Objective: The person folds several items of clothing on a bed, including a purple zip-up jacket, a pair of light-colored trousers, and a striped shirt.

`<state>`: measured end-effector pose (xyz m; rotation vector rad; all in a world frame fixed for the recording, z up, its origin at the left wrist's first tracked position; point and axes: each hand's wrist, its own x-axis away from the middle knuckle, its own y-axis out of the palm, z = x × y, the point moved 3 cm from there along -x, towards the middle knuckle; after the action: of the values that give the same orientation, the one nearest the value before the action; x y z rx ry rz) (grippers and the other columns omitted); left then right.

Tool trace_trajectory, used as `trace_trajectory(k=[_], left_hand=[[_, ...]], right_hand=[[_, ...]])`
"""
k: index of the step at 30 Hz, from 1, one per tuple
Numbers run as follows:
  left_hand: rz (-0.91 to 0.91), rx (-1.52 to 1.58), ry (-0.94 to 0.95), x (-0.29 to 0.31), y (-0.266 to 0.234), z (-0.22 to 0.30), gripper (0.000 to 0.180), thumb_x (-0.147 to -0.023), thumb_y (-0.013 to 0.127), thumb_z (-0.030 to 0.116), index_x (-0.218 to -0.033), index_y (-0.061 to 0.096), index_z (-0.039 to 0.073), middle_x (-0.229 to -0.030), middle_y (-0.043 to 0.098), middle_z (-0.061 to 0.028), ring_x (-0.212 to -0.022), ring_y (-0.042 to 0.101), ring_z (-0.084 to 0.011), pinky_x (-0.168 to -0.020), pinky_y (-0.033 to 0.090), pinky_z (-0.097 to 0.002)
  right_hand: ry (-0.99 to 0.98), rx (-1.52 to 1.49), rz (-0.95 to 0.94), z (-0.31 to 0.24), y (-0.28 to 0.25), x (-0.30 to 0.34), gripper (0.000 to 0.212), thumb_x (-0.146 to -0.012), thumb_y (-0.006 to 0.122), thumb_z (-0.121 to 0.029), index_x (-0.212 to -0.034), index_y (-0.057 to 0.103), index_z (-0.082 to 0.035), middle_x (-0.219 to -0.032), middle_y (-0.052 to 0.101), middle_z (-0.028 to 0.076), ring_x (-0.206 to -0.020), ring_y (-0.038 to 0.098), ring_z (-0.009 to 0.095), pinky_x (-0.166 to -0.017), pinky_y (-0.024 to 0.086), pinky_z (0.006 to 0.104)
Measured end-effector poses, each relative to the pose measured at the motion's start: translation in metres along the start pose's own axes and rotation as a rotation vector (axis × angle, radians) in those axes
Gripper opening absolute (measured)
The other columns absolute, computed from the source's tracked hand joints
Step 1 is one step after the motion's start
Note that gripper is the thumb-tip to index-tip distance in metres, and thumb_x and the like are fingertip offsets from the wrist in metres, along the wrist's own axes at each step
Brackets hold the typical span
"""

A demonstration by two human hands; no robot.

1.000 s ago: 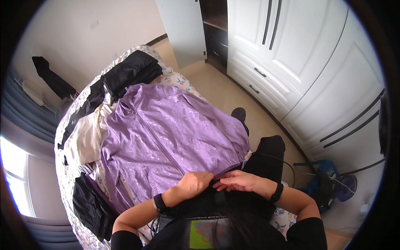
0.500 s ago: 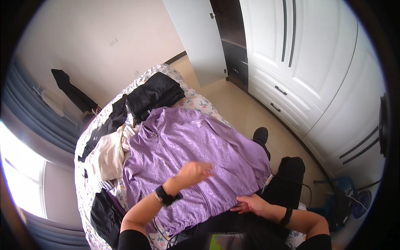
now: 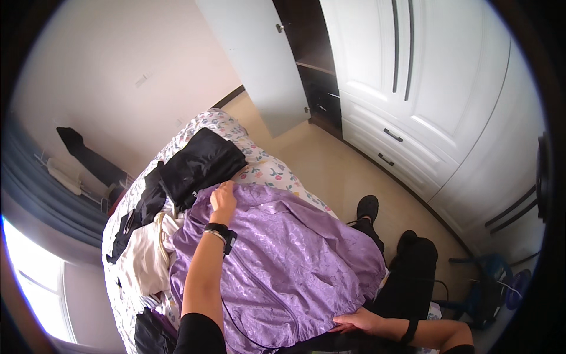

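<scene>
A light purple zip-up jacket (image 3: 289, 248) with a shiny pattern lies spread on the bed, its collar toward the far end and its gathered hem toward me. My left hand (image 3: 224, 200) reaches out to the collar, fingers curled on the fabric; their tips are partly hidden. Down at the hem, my right hand (image 3: 358, 320) pinches the edge of the jacket near its right corner. The zip runs down the front between my two hands.
Folded black clothes (image 3: 203, 162) lie beyond the collar on the flowered bedsheet (image 3: 268, 171). Cream clothing (image 3: 141, 253) and a dark garment (image 3: 154, 333) are on the left. White wardrobe doors (image 3: 436, 76) stand across the floor, with a blue stool (image 3: 492, 271) at right.
My left hand has moved from above the middle of the jacket out to its collar. My right hand stays at the hem. The view has shifted a little.
</scene>
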<state>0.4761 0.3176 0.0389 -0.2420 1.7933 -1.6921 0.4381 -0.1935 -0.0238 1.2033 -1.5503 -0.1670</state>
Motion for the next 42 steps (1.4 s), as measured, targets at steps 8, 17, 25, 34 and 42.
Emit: trace_trajectory(k=[8, 17, 25, 34, 42], left_hand=[[-0.133, -0.103, -0.154, -0.013, 0.014, -0.03, 0.025, -0.073, 0.072, 0.017, -0.095, 0.067, 0.009, -0.1, 0.065, -0.0149, -0.095, 0.063, -0.0321, -0.081, 0.051, -0.0402], [-0.277, 0.162, -0.258, -0.014, -0.063, -0.079, 0.018, -0.082, 0.064, 0.024, -0.088, 0.066, 0.007, -0.073, 0.067, -0.0144, -0.054, 0.066, -0.0281, -0.062, 0.052, -0.0362], [-0.126, 0.541, -0.281, 0.003, -0.226, -0.114, 0.015, -0.084, 0.064, 0.012, -0.078, 0.062, -0.002, -0.055, 0.056, -0.0079, -0.036, 0.053, -0.0161, -0.036, 0.041, -0.0294], [0.11, 0.802, -0.277, 0.061, -0.416, -0.099, 0.023, -0.089, 0.06, 0.016, -0.07, 0.06, 0.004, -0.05, 0.05, 0.0006, -0.035, 0.042, -0.0073, -0.034, 0.029, -0.0213], [0.16, 1.072, -0.206, 0.137, -0.515, -0.077, 0.021, -0.088, 0.061, 0.017, -0.072, 0.06, 0.003, -0.055, 0.054, -0.0006, -0.034, 0.044, -0.0087, -0.032, 0.032, -0.0204]], right_hand=[[-0.058, 0.053, 0.057, 0.001, 0.002, 0.003, 0.051, -0.087, 0.064, -0.013, -0.132, 0.041, -0.004, -0.117, 0.061, 0.011, -0.103, 0.063, 0.023, -0.074, 0.05, 0.027], [-0.421, 0.097, 0.371, -0.011, -0.008, 0.016, 0.017, -0.084, 0.068, -0.014, -0.086, 0.07, 0.002, -0.087, 0.068, 0.006, -0.08, 0.063, 0.015, -0.074, 0.051, 0.0286], [-0.956, -0.36, 0.236, -0.089, -0.007, 0.076, 0.018, -0.09, 0.055, -0.011, -0.094, 0.065, 0.004, -0.102, 0.066, 0.011, -0.095, 0.062, 0.022, -0.089, 0.048, 0.0368], [-1.434, 0.025, 0.149, -0.22, 0.047, 0.203, 0.023, -0.09, 0.056, -0.018, -0.098, 0.064, 0.002, -0.105, 0.066, 0.012, -0.099, 0.061, 0.021, -0.09, 0.045, 0.0343], [-1.562, 0.201, 0.023, -0.286, 0.09, 0.278, 0.03, -0.094, 0.051, -0.027, -0.105, 0.061, -0.001, -0.106, 0.065, 0.009, -0.099, 0.061, 0.018, -0.09, 0.044, 0.0328]])
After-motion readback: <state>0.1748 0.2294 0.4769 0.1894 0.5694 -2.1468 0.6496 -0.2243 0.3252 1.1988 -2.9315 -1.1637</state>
